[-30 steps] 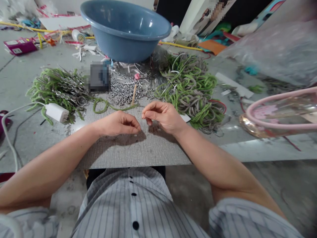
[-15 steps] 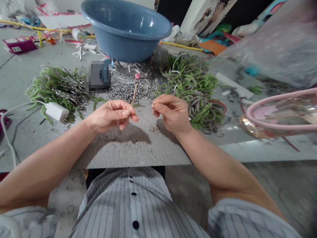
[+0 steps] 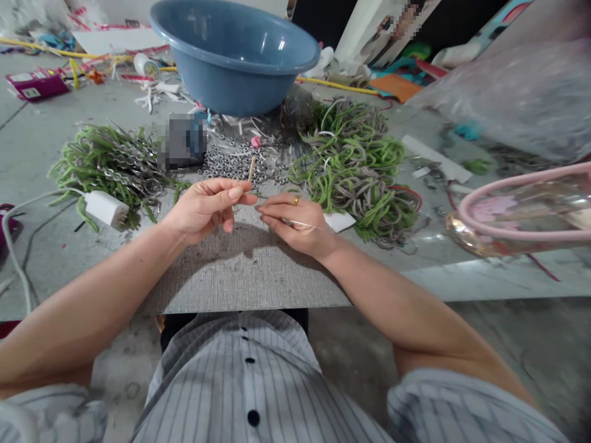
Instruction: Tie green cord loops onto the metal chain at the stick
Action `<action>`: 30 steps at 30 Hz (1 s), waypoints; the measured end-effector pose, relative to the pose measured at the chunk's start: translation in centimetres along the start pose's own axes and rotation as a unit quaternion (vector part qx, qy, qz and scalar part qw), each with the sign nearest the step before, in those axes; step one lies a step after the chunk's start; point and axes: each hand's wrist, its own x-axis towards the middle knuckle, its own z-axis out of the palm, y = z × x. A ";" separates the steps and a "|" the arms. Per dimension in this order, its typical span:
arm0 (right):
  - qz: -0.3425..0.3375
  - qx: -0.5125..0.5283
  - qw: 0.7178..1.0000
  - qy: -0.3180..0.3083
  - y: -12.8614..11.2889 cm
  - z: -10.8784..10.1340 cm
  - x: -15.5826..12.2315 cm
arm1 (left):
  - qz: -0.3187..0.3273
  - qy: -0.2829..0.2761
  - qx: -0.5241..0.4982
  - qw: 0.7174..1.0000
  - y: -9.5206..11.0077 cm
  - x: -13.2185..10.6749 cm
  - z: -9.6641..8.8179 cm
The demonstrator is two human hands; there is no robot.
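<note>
My left hand (image 3: 205,209) is closed in a pinch over the grey tabletop; what sits between its thumb and forefinger is too small to name. A thin wooden stick (image 3: 252,169) shows just beyond those fingertips, and I cannot tell whether they touch it. Close to its right, my right hand (image 3: 298,224), with a gold ring, has its fingers pressed together. A thin, pale, needle-like rod (image 3: 300,224) runs between them. Beyond both hands lie many small silver metal beads (image 3: 235,163) and a pink bit (image 3: 256,141).
A blue basin (image 3: 240,80) stands behind the beads. Green and grey cords with chains (image 3: 111,160) lie left, more looped cords (image 3: 369,160) right. Nearby are a white charger plug (image 3: 107,209), a dark pixelated box (image 3: 184,140) and a clear bag with pink trim (image 3: 530,203).
My right hand has turned over and moved a little left and down, closer to the left fingertips; the pale rod now shows in it. My left hand has barely moved.
</note>
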 end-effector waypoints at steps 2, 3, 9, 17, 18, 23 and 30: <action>0.002 0.000 1.000 -0.020 -0.2 0.0 0.0 | 0.003 0.014 0.022 1.000 -0.2 0.1 0.0; 0.003 -0.005 1.000 -0.031 -0.4 0.0 0.0 | 0.006 0.021 0.033 0.999 -0.2 0.1 0.1; 0.005 -0.057 0.994 -0.096 -0.8 -0.1 0.0 | 0.036 0.054 0.145 0.987 -0.9 0.0 0.4; 0.018 -0.027 0.995 -0.093 -0.7 0.3 -0.2 | 0.107 0.048 0.397 0.910 -1.4 -0.2 0.6; 0.029 -0.008 0.996 -0.085 -0.7 0.3 -0.1 | 0.114 0.042 0.410 0.904 -1.4 -0.2 0.6; 0.094 0.094 0.990 -0.041 -0.9 0.0 0.5 | 0.103 0.000 0.410 0.906 -1.0 -0.1 0.6; 0.205 0.190 0.960 -0.005 -1.2 -0.3 0.8 | 0.077 -0.114 0.401 0.906 -1.0 0.0 0.5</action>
